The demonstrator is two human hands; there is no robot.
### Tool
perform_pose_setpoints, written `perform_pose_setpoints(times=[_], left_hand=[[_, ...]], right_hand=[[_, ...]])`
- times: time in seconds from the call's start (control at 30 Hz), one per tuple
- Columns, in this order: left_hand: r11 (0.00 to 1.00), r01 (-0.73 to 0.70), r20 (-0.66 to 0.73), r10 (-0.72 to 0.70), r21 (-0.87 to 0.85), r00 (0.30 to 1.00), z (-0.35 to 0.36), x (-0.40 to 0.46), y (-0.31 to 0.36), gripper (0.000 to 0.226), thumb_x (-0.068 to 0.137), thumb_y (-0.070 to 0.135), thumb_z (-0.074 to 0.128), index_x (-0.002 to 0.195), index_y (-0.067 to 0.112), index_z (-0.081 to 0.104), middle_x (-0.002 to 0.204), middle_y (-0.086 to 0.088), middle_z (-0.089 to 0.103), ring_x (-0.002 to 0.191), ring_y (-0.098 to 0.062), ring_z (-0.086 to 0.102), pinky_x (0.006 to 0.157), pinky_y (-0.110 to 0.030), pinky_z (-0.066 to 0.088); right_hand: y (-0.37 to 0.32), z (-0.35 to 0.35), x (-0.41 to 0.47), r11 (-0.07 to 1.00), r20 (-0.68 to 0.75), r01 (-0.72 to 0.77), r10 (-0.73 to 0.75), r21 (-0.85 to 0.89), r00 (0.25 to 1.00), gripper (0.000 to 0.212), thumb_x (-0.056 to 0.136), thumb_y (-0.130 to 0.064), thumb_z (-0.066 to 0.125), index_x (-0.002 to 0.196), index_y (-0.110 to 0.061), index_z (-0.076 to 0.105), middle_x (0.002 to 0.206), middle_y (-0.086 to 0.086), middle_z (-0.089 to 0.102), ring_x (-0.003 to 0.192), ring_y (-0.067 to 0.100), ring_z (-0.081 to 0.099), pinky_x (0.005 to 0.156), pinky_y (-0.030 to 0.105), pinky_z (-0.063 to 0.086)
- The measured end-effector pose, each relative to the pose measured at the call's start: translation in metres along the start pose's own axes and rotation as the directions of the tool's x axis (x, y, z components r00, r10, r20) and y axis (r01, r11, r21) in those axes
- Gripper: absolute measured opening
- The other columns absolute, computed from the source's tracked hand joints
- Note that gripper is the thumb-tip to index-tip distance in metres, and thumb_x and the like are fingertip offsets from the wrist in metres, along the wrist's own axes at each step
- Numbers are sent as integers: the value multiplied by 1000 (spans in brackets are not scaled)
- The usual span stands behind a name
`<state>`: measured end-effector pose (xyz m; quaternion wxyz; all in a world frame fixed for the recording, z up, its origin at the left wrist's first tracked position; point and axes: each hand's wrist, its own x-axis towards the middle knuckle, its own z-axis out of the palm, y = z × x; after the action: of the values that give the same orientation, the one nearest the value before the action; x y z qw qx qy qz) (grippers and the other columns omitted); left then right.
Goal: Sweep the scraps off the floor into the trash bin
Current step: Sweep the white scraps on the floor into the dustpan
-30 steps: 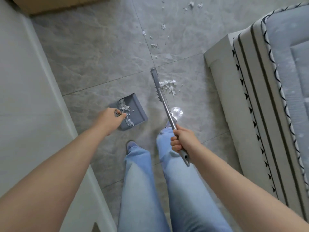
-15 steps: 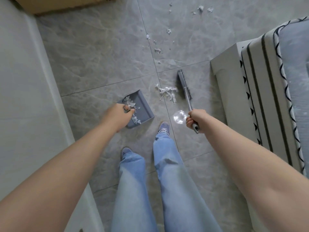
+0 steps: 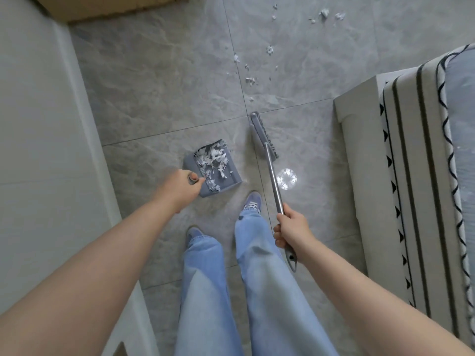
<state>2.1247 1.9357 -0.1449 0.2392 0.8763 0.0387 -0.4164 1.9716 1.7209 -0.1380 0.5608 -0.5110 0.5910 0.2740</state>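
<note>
Fingers of the left hand [image 3: 181, 188] curled round the dustpan handle [image 3: 192, 179], most of which was hidden inside the fist. Its grey dustpan [image 3: 232, 176] sat on the tiled floor [image 3: 154, 86], holding 1 heap of white scraps [image 3: 214, 160] just beyond the knuckles. Right hand [image 3: 291, 231] gripped the shaft of 1 broom [image 3: 264, 137], its head resting beside the pan. Roughly 12 loose scraps [image 3: 250, 80] lay farther off, too small to count surely. 2 shoes showed; a bed [image 3: 411, 176] was cut off at right.
</note>
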Motion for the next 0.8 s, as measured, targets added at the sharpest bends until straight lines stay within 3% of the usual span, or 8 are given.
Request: perform_pose_setpoints(times=[0.1, 0.23, 0.37, 0.5, 0.6, 0.63, 0.73, 0.8], left_hand=[[1000, -9, -13, 9, 4, 1000, 3, -2, -3, 35, 95, 26, 58, 67, 7, 51, 53, -3, 42, 60, -30, 45, 47, -23, 36], [1000, -11, -28, 11, 3, 1000, 2, 5, -6, 33, 95, 26, 59, 76, -1, 61, 56, -2, 46, 64, -31, 49, 46, -20, 34], [999, -33, -14, 33, 5, 999, 4, 4, -9, 36, 96, 28, 58, 76, -1, 59, 61, -7, 49, 69, -36, 56, 49, -22, 39], [1000, -22, -10, 22, -12, 1000, 2, 1, -19, 36, 95, 33, 57, 74, 4, 57, 66, -11, 56, 66, -34, 53, 50, -30, 39], [1000, -9, -6, 9, -6, 1000, 1, -2, -23, 30, 95, 35, 57, 80, 9, 62, 76, -13, 61, 66, -31, 52, 59, -29, 39], [1000, -5, -6, 5, -15, 1000, 1, -4, -27, 28, 95, 35, 57, 80, 12, 62, 78, -12, 59, 69, -31, 53, 62, -29, 39], [999, 5, -10, -5, -49, 1000, 3, -7, -36, 32, 94, 36, 57, 67, 19, 51, 83, -14, 62, 83, -37, 61, 67, -32, 43], [990, 31, -26, -35, -139, 999, 3, -16, -44, 30, 94, 34, 57, 71, 17, 53, 88, -20, 65, 87, -40, 64, 64, -31, 43]], right_hand=[[-12, 8, 21, 995, -15, -7, 6, -104, 1000, 34, 95, -1, 30, 106, -24, 51, 57, 4, 31, 40, 15, 28, 38, 19, 25], [10, 41, 5, 986, 96, -40, 56, -163, 994, 31, 92, -3, 32, 82, -26, 49, 38, -1, 34, 32, 15, 31, 38, 23, 26], [41, 37, -35, 995, 161, -56, 69, -85, 985, 37, 97, -6, 35, 106, -26, 64, 46, -5, 32, 42, 13, 25, 40, 20, 24], [51, 14, -53, 997, 122, -76, 71, 32, 990, 42, 101, -8, 38, 121, -41, 56, 53, -2, 31, 44, 12, 26, 40, 20, 23], [35, 13, -34, 997, 50, -64, 62, 38, 997, 42, 100, -5, 37, 132, -29, 53, 60, 1, 29, 45, 12, 25, 39, 18, 21], [26, 18, -28, 999, 37, -54, 54, 3, 998, 37, 100, -3, 36, 128, -18, 55, 61, 1, 28, 47, 12, 24, 39, 18, 20], [13, 38, -14, 995, 39, -74, 77, -68, 996, 26, 96, 1, 33, 104, -8, 56, 56, -1, 29, 44, 12, 23, 38, 18, 20], [16, 53, -20, 989, 90, -125, 132, -78, 987, 30, 96, 2, 33, 103, -15, 57, 54, -3, 29, 41, 11, 23, 36, 17, 20]])
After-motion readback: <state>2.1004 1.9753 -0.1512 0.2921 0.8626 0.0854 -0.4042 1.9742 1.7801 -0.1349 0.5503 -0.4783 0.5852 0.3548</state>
